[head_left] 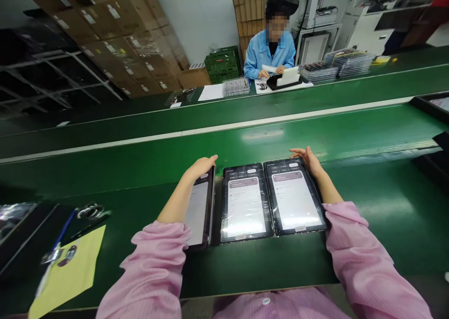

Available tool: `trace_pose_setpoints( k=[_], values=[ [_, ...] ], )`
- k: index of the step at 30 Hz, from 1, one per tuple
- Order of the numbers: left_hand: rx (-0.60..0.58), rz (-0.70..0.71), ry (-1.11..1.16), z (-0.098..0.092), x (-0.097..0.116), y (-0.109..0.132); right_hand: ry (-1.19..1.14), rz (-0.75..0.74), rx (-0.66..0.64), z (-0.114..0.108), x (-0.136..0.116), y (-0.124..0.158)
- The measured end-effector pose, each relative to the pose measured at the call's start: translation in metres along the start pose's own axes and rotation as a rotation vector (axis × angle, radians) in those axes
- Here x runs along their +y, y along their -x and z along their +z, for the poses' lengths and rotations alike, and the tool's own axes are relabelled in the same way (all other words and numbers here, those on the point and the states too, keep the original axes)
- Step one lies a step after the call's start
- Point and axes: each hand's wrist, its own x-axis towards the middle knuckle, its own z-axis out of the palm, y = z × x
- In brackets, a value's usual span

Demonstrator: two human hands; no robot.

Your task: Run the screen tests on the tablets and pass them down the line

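"Left hand first: is it gripping anything?"

"Its thumb points toward the black-framed, rectangular middle tablet with the pale lit screen. The palm lies over the far end of another black-framed, pale-screened slab, the left tablet, just left of the middle tablet. Its fingers are hidden, so I cannot tell whether they pinch it."

"And the right hand?"

"Its fingers are loosely spread by the far right corner of the right tablet, a matching black-framed one close against the middle tablet's right side."

"What are all three lying on?"

"The smooth, dark green counter, which shows bare on the near side of the middle tablet."

"Anything else around?"

"Well left of the middle tablet, a yellow paper sheet. Well beyond it, a seated person in a light blue jacket."
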Motion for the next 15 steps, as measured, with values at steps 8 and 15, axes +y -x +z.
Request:
trace_pose_setpoints(
  k=[8, 15],
  values=[
    [-0.021, -0.045, -0.137, 0.014, 0.038, -0.007, 0.043, -0.026, 0.017, 0.004, 0.0, -0.002],
    [-0.078, 0.231, -0.13, 0.061, 0.128, -0.019, 0.119, -0.036, 0.015, 0.007, -0.005, -0.001]
  ],
)
